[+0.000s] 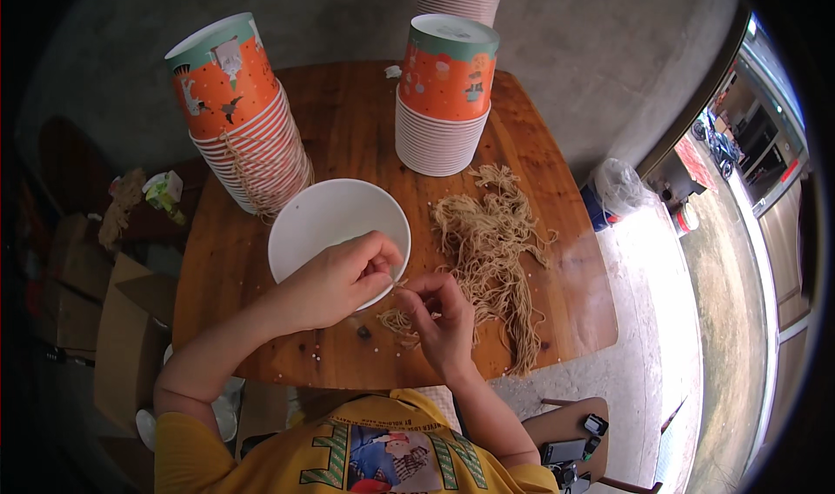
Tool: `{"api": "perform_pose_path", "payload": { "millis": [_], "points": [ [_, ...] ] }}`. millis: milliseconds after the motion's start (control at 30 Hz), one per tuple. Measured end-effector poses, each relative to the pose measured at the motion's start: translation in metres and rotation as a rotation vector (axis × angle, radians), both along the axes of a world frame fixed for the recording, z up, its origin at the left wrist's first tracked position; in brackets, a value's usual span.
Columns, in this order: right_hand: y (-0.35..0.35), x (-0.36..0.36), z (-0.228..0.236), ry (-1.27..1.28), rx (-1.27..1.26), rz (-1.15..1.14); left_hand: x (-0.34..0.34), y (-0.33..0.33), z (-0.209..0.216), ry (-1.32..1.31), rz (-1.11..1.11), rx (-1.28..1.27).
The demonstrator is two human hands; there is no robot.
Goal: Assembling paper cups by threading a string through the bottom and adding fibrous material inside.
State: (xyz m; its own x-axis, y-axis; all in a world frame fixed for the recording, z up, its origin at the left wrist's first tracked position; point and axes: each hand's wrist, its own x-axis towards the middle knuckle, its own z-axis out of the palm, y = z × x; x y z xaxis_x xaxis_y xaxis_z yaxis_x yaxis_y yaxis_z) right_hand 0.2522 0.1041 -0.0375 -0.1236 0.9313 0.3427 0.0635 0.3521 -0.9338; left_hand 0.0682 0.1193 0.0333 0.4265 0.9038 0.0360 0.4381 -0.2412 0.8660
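Over the right rim of a white paper bucket (304,220), my left hand (344,277) is closed in a pinch with its wrist across the bucket's near side. Just right of it my right hand (442,320) pinches too, thumb against forefinger. A short bit of beige string (397,283) shows between the two sets of fingertips. Beneath my right hand lies a small bunch of the same string on the table. Farther right spreads a big tangled heap of beige string (478,242). The bucket's near inside is hidden by my left hand.
Two tall stacks of upside-down paper buckets, the left stack (222,103) and the right stack (448,85), stand at the back of the wooden table (348,120). Strings hang on the left one. Small white bits dot the near edge. A cardboard box (130,346) is at left.
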Motion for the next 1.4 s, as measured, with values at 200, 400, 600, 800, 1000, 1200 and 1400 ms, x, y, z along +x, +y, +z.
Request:
{"api": "perform_pose_path", "payload": {
  "millis": [200,400,600,800,1000,1200,1400],
  "points": [
    [-0.001,0.000,0.001,-0.026,0.062,-0.015,0.003,-0.004,0.004,0.029,0.000,0.100],
    [-0.001,-0.003,0.003,-0.139,0.161,-0.077,0.003,-0.007,0.005,0.005,0.000,0.122],
    [0.000,-0.005,0.008,-0.231,0.314,-0.136,0.004,-0.006,0.005,-0.103,0.084,-0.131],
    [-0.002,-0.006,0.005,-0.245,0.335,-0.146,0.002,0.000,-0.005,-0.170,0.123,-0.235],
    [-0.002,-0.006,0.006,-0.220,0.322,-0.143,0.001,0.001,-0.001,-0.234,0.123,-0.329],
    [-0.002,-0.007,0.009,-0.189,0.299,-0.141,0.001,0.000,-0.001,-0.220,0.111,-0.316],
    [-0.003,-0.004,0.011,-0.233,0.301,-0.142,0.005,-0.003,0.000,-0.167,0.109,-0.163]
  ]
}}
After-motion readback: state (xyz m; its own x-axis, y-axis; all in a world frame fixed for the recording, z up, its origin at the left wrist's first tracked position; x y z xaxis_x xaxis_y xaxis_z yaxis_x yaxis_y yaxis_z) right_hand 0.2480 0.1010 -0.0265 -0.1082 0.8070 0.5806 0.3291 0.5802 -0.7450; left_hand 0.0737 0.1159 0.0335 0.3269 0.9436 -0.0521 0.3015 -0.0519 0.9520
